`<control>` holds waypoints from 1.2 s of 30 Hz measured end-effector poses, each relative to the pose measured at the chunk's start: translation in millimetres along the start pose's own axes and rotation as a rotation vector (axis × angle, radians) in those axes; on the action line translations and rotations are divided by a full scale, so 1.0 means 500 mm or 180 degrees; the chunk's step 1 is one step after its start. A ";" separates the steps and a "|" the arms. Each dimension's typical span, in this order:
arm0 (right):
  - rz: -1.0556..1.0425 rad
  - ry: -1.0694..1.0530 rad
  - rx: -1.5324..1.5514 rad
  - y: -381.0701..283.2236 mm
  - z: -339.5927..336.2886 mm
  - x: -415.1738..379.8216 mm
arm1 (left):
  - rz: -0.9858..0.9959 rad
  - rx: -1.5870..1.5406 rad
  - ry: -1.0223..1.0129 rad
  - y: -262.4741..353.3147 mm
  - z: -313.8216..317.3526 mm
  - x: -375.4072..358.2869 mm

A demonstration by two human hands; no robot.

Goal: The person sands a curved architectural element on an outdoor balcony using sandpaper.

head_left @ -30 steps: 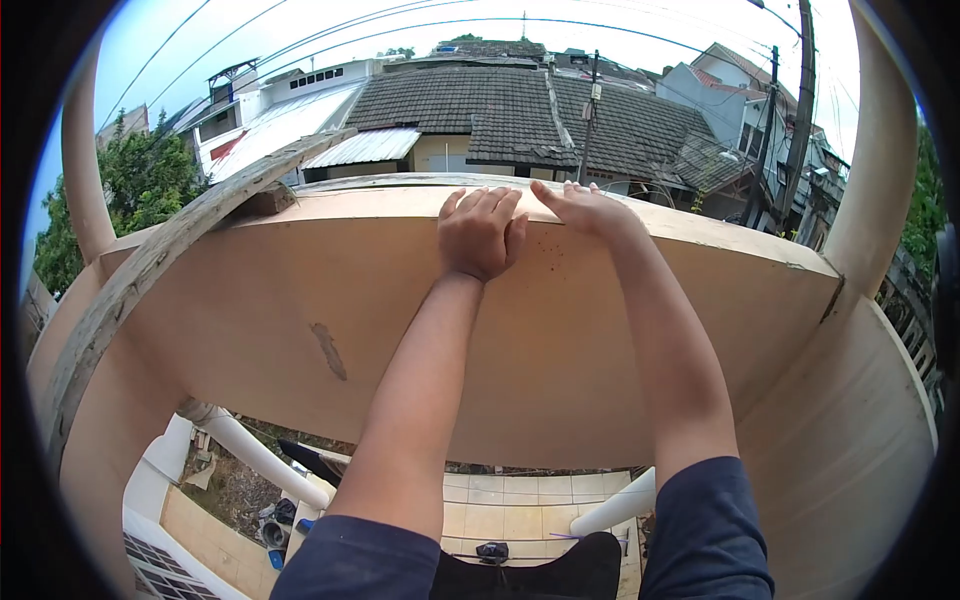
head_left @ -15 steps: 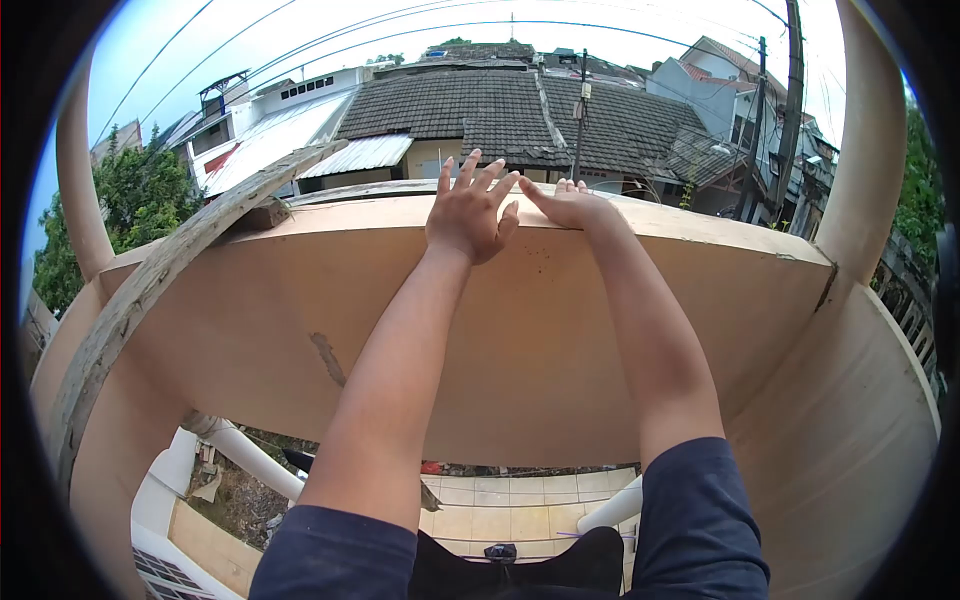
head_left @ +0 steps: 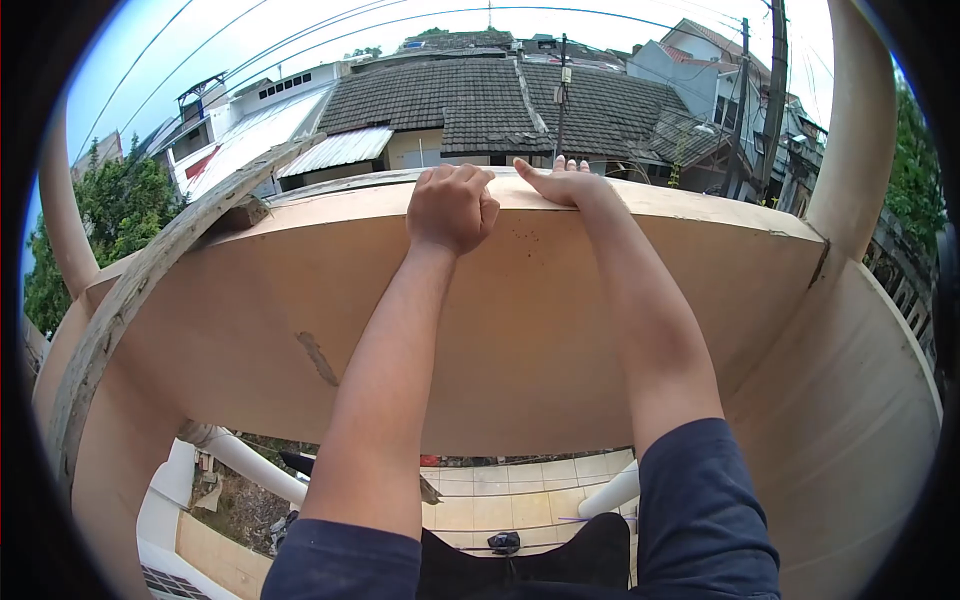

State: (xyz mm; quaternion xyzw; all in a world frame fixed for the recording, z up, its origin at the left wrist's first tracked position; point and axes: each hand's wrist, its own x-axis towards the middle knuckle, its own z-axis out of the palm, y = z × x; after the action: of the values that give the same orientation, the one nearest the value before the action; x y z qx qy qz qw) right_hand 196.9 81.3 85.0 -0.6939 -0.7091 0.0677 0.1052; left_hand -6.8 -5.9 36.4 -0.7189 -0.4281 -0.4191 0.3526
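My left hand (head_left: 450, 207) is closed in a fist in front of the top edge of a peach-painted parapet wall (head_left: 300, 290), knuckles up. Nothing shows in it, and the fingertips are curled out of sight. To its right, my right hand (head_left: 563, 184) lies on the wall's flat top, thumb out to the left and the other fingers pointing away, partly hidden behind the hand. I see no object in it. Both forearms reach forward over the wall's inner face.
A weathered wooden plank (head_left: 150, 270) leans over the wall on the left, with a small block (head_left: 238, 215) beneath it. Round columns (head_left: 853, 130) stand at both sides. Far below lies a tiled floor (head_left: 500, 490). Tiled roofs (head_left: 400, 95) and overhead wires are beyond.
My left hand has gone from spread fingers to a fist. My right hand stays on the wall top. The view has shifted slightly, so the scene sits a little further left and higher.
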 end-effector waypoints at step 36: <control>-0.0390 -0.0347 -0.0144 -0.018 -0.005 -0.063 | -0.0284 -0.0133 0.0288 0.004 0.012 -0.009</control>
State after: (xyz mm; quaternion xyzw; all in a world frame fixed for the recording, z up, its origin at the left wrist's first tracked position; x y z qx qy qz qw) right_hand 189.1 49.3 87.9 -0.6467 -0.7563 0.0828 0.0547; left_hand -4.4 -3.0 29.5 -0.6866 -0.4345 -0.4752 0.3375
